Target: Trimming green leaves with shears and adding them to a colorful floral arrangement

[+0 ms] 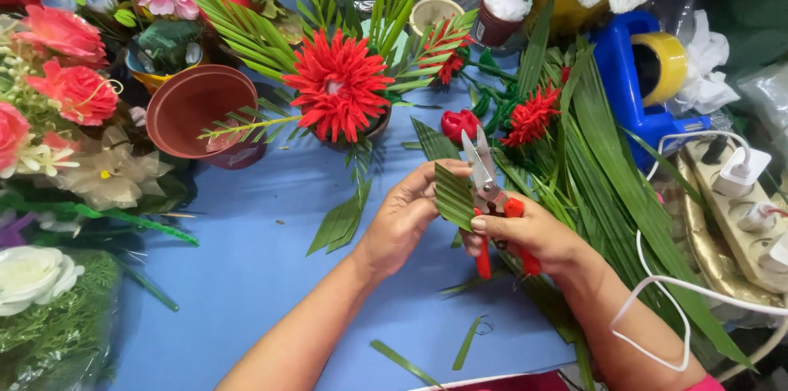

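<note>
My left hand (404, 219) pinches a short piece of green palm leaf (453, 196) and holds it upright over the blue table (246, 276). Beside it, my right hand (533, 235) grips red-handled scissors (490, 194), whose silver blades point up and stand slightly apart right next to the leaf's right edge. Behind the hands stands a small pot arrangement with a big red flower (338, 83) and green fronds around it.
Long green leaves (607, 169) lie at the right, with red flowers (532, 116) among them. An empty brown pot (197, 108) lies at the left beside artificial flowers (66, 71). A blue tape dispenser (636, 79), a power strip (751, 210) and a white cable (657, 292) sit at the right. Leaf scraps (468, 342) litter the table.
</note>
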